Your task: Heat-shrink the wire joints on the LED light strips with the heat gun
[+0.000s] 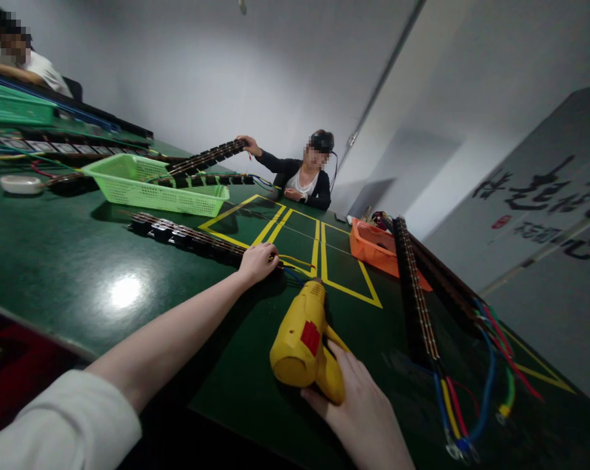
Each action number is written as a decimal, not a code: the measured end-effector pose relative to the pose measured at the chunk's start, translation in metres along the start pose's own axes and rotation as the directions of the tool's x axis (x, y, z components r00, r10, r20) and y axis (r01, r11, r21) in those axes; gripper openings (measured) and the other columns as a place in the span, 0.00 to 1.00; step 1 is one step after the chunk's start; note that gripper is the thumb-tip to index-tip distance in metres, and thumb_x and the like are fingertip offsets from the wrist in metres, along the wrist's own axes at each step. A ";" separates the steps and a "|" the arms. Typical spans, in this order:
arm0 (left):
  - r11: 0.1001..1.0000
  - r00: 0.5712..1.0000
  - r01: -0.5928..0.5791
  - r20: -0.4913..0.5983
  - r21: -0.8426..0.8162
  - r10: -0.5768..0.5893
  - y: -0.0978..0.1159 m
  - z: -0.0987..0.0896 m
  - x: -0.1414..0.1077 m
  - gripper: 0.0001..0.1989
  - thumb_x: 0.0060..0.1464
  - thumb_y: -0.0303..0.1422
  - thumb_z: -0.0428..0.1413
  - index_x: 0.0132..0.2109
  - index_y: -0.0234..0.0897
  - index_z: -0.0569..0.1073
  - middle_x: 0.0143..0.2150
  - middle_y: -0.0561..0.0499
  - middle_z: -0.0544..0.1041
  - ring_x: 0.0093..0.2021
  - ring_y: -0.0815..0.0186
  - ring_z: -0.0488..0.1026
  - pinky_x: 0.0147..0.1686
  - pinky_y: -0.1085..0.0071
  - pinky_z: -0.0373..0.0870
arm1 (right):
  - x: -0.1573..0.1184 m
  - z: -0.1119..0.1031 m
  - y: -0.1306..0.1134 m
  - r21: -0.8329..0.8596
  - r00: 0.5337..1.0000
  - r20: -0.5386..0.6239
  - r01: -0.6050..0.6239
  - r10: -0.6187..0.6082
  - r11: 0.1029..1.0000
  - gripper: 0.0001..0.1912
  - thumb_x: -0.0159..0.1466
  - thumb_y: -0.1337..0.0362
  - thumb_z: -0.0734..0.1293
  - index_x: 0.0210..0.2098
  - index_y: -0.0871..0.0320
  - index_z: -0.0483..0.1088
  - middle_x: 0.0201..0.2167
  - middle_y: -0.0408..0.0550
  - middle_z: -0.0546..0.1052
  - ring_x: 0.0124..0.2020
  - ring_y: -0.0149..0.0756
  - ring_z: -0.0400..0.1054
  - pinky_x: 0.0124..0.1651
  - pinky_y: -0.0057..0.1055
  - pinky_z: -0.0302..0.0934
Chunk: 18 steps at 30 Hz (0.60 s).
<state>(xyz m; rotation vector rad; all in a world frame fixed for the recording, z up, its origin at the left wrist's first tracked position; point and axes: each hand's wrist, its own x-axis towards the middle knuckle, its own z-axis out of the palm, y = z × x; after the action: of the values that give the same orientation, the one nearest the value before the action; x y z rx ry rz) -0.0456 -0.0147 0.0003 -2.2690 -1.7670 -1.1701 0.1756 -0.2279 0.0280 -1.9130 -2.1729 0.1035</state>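
Note:
My right hand [366, 401] is wrapped round the handle of a yellow heat gun [299, 339], whose nozzle points away from me at some thin wires. Those blue and yellow wires [295, 262] come out of the near end of a long dark strip assembly [192, 238] that lies on the green table. My left hand [258, 262] is closed on that wired end, just beyond the gun's nozzle and to its left. The fingers partly hide the spot they grip.
Behind the strip stands a light green basket [162, 192] with similar strips. An orange basket [380, 251] is at the right, with long strips [415, 294] and coloured cables leaning over it. Across the table [217, 352], marked with yellow tape, a person [302, 173] holds a strip; another sits far left.

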 end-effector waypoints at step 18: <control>0.971 0.970 -0.237 0.057 -0.026 0.238 -0.005 0.004 0.000 0.10 0.61 0.30 0.44 0.40 0.38 0.70 0.41 0.48 0.72 0.44 0.63 0.68 0.41 0.69 0.65 | 0.019 0.000 -0.031 0.131 0.980 0.008 0.194 -0.197 0.972 0.62 0.46 0.50 0.74 0.67 0.54 0.33 0.55 0.55 0.69 0.51 0.50 0.68 0.50 0.44 0.62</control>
<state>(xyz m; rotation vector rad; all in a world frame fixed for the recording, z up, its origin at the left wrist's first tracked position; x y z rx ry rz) -0.0477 -0.0110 -0.0046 -2.4663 -1.4535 -1.0889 0.1435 -0.2138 0.0375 -1.6271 -2.2941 0.2234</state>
